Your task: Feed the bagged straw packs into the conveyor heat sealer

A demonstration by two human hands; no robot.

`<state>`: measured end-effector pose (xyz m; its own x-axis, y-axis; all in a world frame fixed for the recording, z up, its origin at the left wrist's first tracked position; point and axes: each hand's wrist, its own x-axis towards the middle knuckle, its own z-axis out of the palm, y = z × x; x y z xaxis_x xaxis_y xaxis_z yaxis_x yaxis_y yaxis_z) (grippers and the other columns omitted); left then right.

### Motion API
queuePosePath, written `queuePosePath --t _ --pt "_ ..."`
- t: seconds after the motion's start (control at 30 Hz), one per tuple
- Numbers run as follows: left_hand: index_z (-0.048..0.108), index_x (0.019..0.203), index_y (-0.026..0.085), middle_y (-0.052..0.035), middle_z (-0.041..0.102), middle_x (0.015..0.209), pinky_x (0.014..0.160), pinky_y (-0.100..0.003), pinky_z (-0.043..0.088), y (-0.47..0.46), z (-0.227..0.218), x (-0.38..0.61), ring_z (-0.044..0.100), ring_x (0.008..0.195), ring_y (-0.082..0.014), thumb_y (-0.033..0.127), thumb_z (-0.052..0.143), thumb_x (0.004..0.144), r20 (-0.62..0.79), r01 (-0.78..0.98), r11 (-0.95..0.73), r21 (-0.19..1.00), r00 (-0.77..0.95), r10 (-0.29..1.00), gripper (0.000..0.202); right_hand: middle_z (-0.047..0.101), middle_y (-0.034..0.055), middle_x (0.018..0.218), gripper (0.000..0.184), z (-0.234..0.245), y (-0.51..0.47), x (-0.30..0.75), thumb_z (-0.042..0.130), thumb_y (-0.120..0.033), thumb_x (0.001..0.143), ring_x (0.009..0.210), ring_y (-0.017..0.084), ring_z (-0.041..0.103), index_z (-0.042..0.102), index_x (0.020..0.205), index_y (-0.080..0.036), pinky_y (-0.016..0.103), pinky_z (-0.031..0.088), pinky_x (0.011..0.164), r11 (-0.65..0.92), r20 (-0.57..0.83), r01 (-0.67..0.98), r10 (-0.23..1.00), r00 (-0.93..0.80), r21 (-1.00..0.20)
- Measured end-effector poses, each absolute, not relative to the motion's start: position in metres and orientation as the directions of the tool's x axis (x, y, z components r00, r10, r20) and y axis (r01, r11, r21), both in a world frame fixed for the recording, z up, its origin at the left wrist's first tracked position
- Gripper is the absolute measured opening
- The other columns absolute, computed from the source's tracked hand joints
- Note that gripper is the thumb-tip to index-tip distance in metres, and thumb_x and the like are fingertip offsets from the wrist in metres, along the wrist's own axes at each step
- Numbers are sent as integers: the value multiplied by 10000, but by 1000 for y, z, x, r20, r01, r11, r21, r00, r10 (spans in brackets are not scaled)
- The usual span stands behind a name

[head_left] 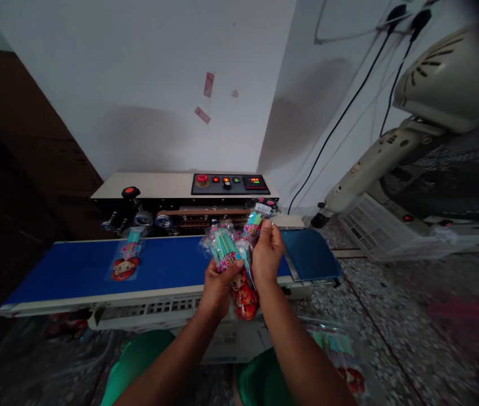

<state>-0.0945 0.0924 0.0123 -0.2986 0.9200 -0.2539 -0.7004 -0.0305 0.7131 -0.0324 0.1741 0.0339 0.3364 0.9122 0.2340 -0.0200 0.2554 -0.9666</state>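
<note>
Fanned bunch of clear packets (229, 254), each with striped sticks and a red cartoon face, held up over the near edge of the blue belt (167, 268), just right of its middle. Clamped low in the left hand (218, 288), fingers curled shut around the lower ends, thumb across the front. At the far right of the fan, one packet (256, 221) pinched at its top between thumb and fingertips of the right hand (268, 254), with nothing else in that grip. Best handled, by the look of it, with a firm hold low on the bunch and a light pinch at the single packet's top edge, drawing it clear without dragging its neighbours. Worth keeping that top edge flat and square to the sealing machine (154, 189) just beyond the belt. Further left on the belt, lying flat, another packet (126, 260), well apart from both hands. On the machine's top, a control panel (229, 184) with lit buttons and a red readout. Far right, a pale fan (442, 90) above the speckled floor (391, 316). Near right, a bag of more packets (343, 355) on the floor.
</note>
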Motion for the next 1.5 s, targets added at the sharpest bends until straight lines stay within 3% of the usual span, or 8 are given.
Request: queuePosePath --t 0.4,0.5,0.63,0.77,0.97,1.07,1.2,1.5 --pt "582 909 177 10 686 732 619 -283 523 102 13 -89 641 588 -132 209 798 610 -242 -668 -123 734 -427 871 371 477 -32 602 392 46 203 -5 362 -487 896 553 111 418 542 746 -172 229 356 535 365 359 117 714 601 -924" --pt "585 889 170 11 684 719 621 -281 523 103 16 -100 640 583 -130 206 808 590 -230 -649 -139 748 -450 863 374 521 -7 580 401 35 217 31 369 -453 898 552 126 439 572 706 -165 237 334 545 229 434 440 779 453 -869" --pt "588 862 160 10 684 697 614 -270 521 104 19 -118 634 569 -125 200 816 572 -190 -588 -170 791 -500 845 372 650 96 728 342 22 227 70 385 -329 893 679 180 561 650 784 -142 259 337 601 -31 309 841 922 233 -541" --pt "591 868 160 7 688 705 614 -272 523 101 19 -124 638 579 -130 198 815 571 -171 -557 -166 814 -503 847 374 680 155 861 362 16 230 71 353 -305 905 798 232 630 668 944 -131 284 379 643 -176 141 926 962 234 -334" --pt "602 874 166 1 700 742 644 -285 529 98 17 -123 652 621 -144 201 816 573 -161 -530 -151 834 -497 853 371 677 167 885 362 20 230 39 373 -342 911 894 254 632 665 953 -132 318 428 741 -59 77 939 993 90 -340" --pt "604 881 169 -1 704 760 672 -297 530 101 16 -127 659 642 -150 209 818 573 -159 -520 -164 838 -522 838 378 654 167 1018 410 29 214 20 408 -435 901 1021 264 583 630 1060 -131 350 421 852 142 223 835 975 -24 -531" --pt "610 957 171 -13 711 817 722 -302 523 106 15 -134 668 687 -153 211 805 596 -104 -490 -231 840 -564 819 411 616 71 1192 477 33 177 -5 487 -525 851 1095 228 563 553 1222 -233 350 439 907 221 79 304 905 -418 -927" --pt "614 875 163 -6 705 764 659 -275 523 101 27 -136 662 629 -143 205 806 593 -158 -610 -252 751 -537 828 344 677 0 1022 396 7 154 -32 700 -371 731 966 196 619 613 1098 -252 338 481 871 -124 46 -242 804 -593 -962"
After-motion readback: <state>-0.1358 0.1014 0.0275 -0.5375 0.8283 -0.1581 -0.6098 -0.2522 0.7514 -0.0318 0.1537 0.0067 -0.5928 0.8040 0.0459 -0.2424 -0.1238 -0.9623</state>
